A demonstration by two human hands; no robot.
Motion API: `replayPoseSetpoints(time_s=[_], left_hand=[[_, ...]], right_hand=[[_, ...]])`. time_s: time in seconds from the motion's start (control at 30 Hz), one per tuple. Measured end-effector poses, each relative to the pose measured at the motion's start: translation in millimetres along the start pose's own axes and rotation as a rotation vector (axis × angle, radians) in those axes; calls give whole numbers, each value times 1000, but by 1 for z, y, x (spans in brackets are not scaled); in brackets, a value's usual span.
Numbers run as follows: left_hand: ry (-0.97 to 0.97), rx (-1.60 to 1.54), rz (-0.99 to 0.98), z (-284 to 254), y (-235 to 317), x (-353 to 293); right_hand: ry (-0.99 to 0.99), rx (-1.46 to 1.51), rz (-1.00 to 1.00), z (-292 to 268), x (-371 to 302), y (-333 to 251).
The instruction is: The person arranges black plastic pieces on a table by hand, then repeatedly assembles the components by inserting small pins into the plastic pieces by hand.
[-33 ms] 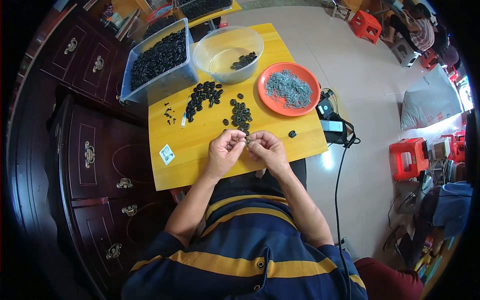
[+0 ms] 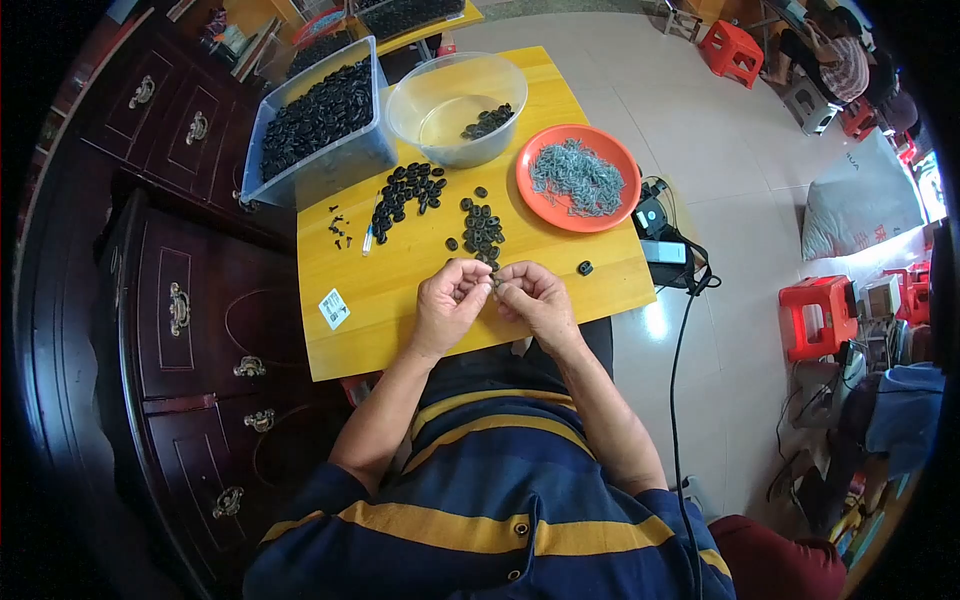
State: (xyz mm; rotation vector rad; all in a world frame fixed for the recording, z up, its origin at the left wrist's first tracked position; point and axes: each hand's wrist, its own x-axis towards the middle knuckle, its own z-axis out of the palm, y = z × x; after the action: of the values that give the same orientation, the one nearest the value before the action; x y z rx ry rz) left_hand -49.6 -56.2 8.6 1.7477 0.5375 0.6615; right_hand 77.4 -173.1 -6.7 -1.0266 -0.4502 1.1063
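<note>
Pinching a tiny dark piece [image 2: 495, 284] between left hand [image 2: 446, 308] and right hand [image 2: 541, 304], mid-frame, below black oval pieces [image 2: 484, 237] on yellow tabletop [image 2: 398, 296].

Dark-wood cabinet [image 2: 150, 345], left; ornate metal pulls [image 2: 179, 310]. White sack [image 2: 850, 215], tiled floor [image 2: 735, 370], right. Red plastic stool [image 2: 817, 292], near sack. Blue cloth [image 2: 905, 415], far right.

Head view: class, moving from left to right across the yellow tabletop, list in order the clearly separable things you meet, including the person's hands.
White label → thin blue-and-white tool → pile of black pieces → left hand → right hand → lone black piece.
</note>
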Motion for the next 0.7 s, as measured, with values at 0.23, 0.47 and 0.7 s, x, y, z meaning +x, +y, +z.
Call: replayPoseSetpoints(time_s=[0.23, 0.47, 0.7], left_hand=[[10, -9, -16, -1, -1, -2], [6, 34, -16, 1, 5, -1], [-7, 80, 3, 2, 6, 2]], right_hand=[[0, -7, -10, -2, -1, 5], [12, -50, -21, -1, -1, 8], [49, -132, -83, 0, -1, 13]])
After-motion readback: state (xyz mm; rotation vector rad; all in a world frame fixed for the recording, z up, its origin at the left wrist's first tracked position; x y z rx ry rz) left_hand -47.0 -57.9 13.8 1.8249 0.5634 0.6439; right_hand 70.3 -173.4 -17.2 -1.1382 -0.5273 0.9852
